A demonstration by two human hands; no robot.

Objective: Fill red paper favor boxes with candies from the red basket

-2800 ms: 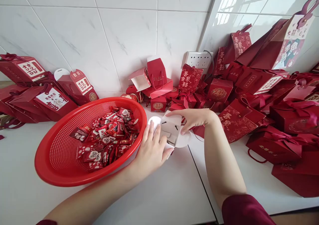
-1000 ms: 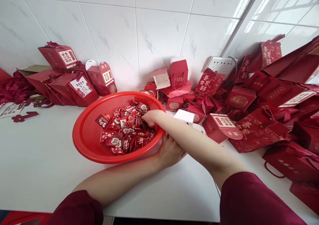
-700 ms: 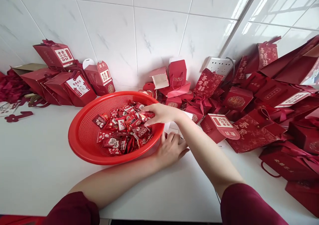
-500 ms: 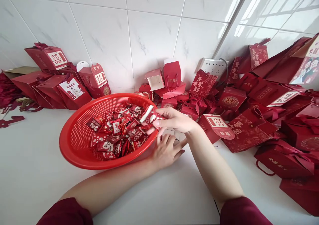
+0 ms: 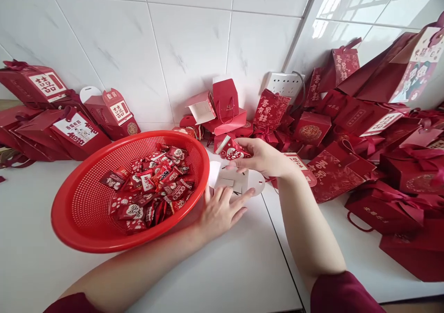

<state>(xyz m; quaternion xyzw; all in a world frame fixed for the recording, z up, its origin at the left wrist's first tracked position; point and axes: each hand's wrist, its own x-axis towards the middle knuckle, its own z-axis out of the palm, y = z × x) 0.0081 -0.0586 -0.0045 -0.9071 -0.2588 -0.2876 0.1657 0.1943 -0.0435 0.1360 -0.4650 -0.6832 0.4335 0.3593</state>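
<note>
A red perforated basket (image 5: 79,220) at centre left holds several red-wrapped candies (image 5: 147,181). Right of its rim stands an opened small box (image 5: 233,180), its pale inside and flaps facing up. My left hand (image 5: 220,211) is at the box's near side, some fingers bent over its edge and others reaching along the right flap. Above the box, my right hand (image 5: 265,158) pinches a red-and-white candy packet (image 5: 234,150) between thumb and fingers. The box's outer walls are mostly hidden.
Red gift boxes (image 5: 79,128) stand at the left by the tiled wall. Small boxes and a hanging-handled bag (image 5: 226,102) are behind the opened box. Many red boxes and bags (image 5: 342,169) pile up at the right, near a white power strip (image 5: 284,84).
My right hand has moved right with the candy packet, from over the basket's rim to above the opened box. More of the box now shows. The view has shifted to the right.
</note>
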